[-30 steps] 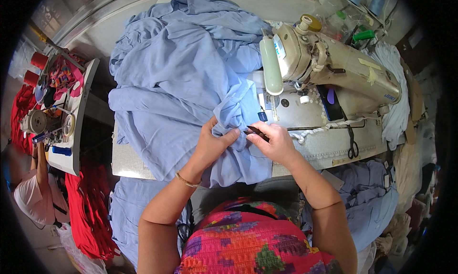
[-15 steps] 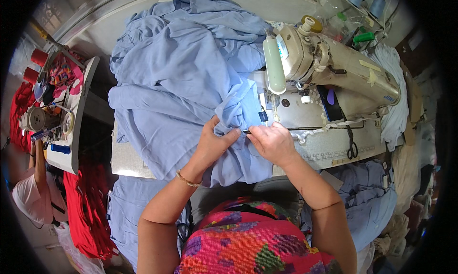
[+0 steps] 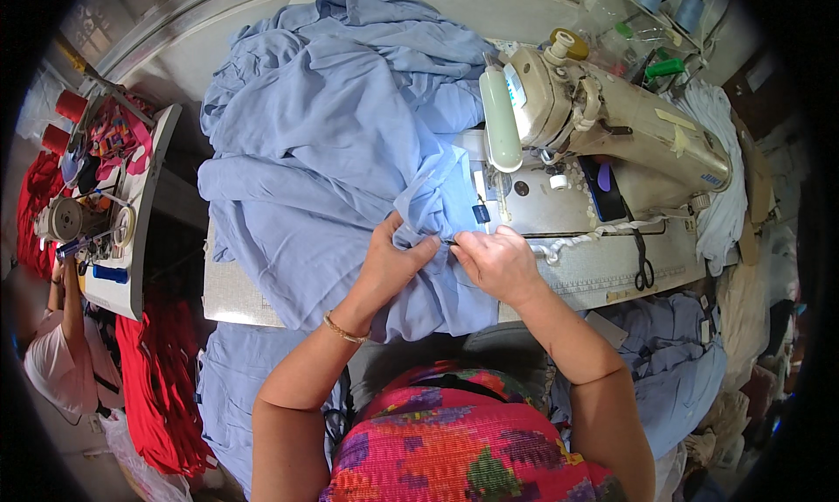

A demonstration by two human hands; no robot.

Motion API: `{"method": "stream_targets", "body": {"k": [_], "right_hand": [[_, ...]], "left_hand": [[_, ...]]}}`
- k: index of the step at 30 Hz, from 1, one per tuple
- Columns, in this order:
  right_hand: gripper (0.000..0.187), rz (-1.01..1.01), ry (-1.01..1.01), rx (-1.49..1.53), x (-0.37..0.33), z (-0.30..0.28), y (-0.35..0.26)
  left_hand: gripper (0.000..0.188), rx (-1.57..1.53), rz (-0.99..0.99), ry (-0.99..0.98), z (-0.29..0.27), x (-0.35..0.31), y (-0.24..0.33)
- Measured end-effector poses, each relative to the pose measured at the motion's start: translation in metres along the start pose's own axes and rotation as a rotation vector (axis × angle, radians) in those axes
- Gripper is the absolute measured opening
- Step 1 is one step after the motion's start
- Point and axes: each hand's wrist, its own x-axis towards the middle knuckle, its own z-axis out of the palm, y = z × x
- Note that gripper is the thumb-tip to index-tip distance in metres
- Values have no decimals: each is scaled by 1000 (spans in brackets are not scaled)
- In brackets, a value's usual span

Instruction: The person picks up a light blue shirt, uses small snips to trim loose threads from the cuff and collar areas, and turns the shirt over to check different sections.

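Observation:
A large heap of light blue fabric (image 3: 306, 117) spreads over the left part of the sewing table. My left hand (image 3: 398, 256) pinches a gathered fold of it near the front edge. Close beside, my right hand (image 3: 496, 262) grips a small thin dark tool (image 3: 448, 242) whose tip meets the fabric between my two hands; its exact kind is hidden by my fingers. A dark blue label (image 3: 481, 214) lies by the fabric's right edge. Just beyond my right hand stands the sewing machine (image 3: 612, 109), with a pale green lamp (image 3: 501, 122) at its head.
Black scissors (image 3: 645, 270) and a dark phone (image 3: 603, 192) lie right of the needle area, near a twisted white cord (image 3: 603, 231). More blue garments (image 3: 673, 362) hang below the table. At left, another person in white (image 3: 61, 362) works by a second machine (image 3: 65, 218) and red cloth (image 3: 162, 380).
Almost nothing differs. My hands keep the same hold on the fabric and the tool, with only a very slight shift of the right hand.

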Motion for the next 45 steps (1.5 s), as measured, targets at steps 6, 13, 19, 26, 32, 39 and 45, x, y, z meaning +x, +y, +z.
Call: {"method": "stream_targets", "body": {"k": [6,13,19,26,32,39,45], "right_hand": [[13,5,24,9,0,0,1],[15,-168,16,-29,-2,-1,-2],[16,-101,63,161,-5,-2,1],[17,182,34,248,-3,-5,1],[17,190,14,193,-3,-5,-1],[16,174,39,184,-3,-3,0],[16,144,59,182,-2,-1,0]], "left_hand": [[43,19,25,6,1,0,0],[37,-6,29,4,0,1,-5],[36,-193,-29,-10,-1,0,0],[34,-171,-7,-18,-1,-3,2],[32,11,126,-4,-1,-2,-3],[33,51,148,-10,1,-4,-3],[36,23,101,-10,-1,-3,-1]]}}
